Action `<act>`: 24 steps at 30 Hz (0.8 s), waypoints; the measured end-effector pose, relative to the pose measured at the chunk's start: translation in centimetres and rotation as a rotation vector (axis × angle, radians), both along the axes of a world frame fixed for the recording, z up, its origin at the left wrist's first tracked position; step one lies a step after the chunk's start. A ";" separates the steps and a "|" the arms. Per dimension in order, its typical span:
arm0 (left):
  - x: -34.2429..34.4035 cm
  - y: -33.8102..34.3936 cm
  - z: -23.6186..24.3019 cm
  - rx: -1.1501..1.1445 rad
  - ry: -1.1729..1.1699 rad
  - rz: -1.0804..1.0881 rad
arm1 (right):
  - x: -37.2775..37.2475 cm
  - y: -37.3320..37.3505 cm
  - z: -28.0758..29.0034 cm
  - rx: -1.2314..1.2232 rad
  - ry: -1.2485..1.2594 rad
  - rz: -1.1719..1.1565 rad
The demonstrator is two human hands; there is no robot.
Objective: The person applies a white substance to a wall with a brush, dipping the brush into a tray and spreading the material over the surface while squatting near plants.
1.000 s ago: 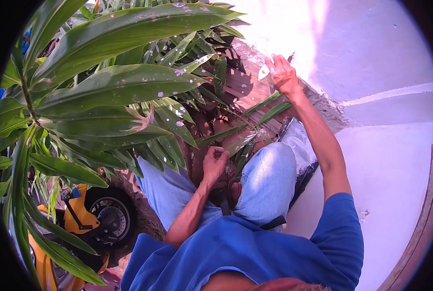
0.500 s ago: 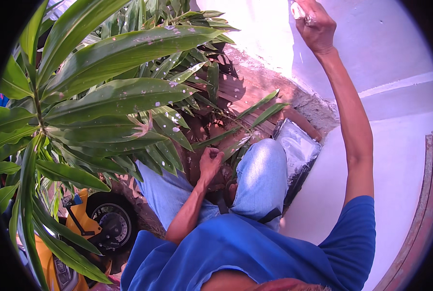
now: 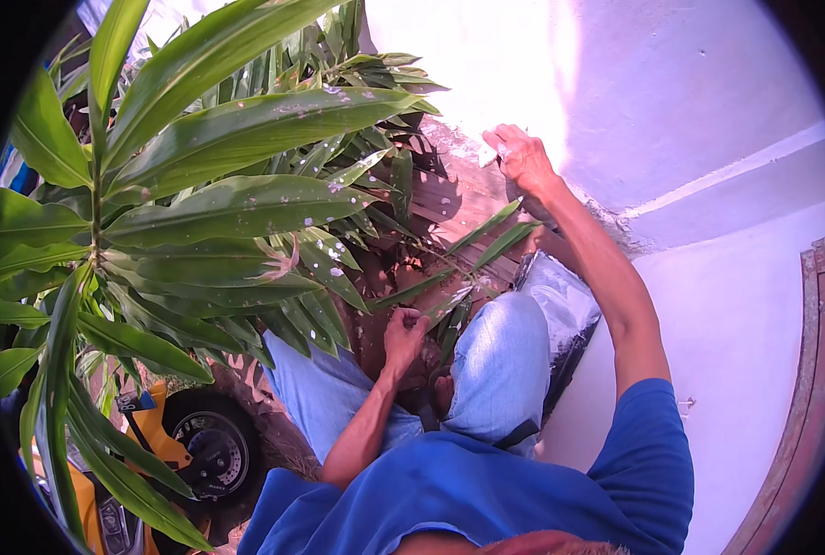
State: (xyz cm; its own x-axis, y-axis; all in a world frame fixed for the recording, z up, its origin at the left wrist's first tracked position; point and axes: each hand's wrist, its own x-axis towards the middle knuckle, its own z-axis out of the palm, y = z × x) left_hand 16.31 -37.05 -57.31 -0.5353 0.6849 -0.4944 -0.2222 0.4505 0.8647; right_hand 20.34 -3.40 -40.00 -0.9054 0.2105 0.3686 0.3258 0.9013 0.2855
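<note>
Remotely, I scan from the left: a yellow motorbike (image 3: 216, 455) shows partly behind long green leaves (image 3: 246, 205), which spread toward the left hand (image 3: 405, 337). That hand hangs half curled between the knees (image 3: 503, 338), and I cannot tell whether it holds anything. Further right, the right hand (image 3: 522, 161) grips a white-smeared tool (image 3: 488, 155) near the foot of the pale wall (image 3: 695, 69); whether the tool touches it, I cannot tell. Beside the right knee lies a dark-edged tray (image 3: 572, 359) of white paste (image 3: 560, 294). I would keep the grip firm, wrist loose, pressure even, and the right forearm (image 3: 609, 277) clear of the paste.
</note>
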 end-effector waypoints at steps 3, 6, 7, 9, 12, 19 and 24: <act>-0.2 0.6 -0.4 -0.015 0.071 -0.008 | -0.1 1.4 8.4 -0.154 0.265 0.106; -0.7 1.2 -1.5 -0.024 0.072 -0.020 | -0.9 2.0 18.5 0.032 0.439 0.131; -0.5 1.5 -1.7 -0.018 0.077 -0.032 | -0.7 2.7 21.6 0.206 0.501 0.202; -0.2 1.2 -2.0 -0.026 0.074 -0.038 | -1.3 0.0 26.7 0.425 0.492 0.191; 0.6 2.0 -1.9 0.055 0.052 -0.022 | -1.2 0.7 27.8 0.669 0.587 0.229; 1.1 1.8 -0.9 0.037 0.039 -0.028 | 2.1 -0.1 8.3 0.124 0.036 0.035; 0.3 1.8 -2.7 0.070 0.008 -0.008 | -0.5 0.3 18.1 -0.161 0.307 0.090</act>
State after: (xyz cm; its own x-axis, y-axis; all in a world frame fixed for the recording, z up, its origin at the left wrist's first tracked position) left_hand 16.60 -35.25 -59.97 -0.5336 0.7219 -0.4406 -0.2121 0.3901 0.8960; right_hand 19.81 -3.13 -21.93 -0.7753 0.2120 0.5949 0.2912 0.9559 0.0387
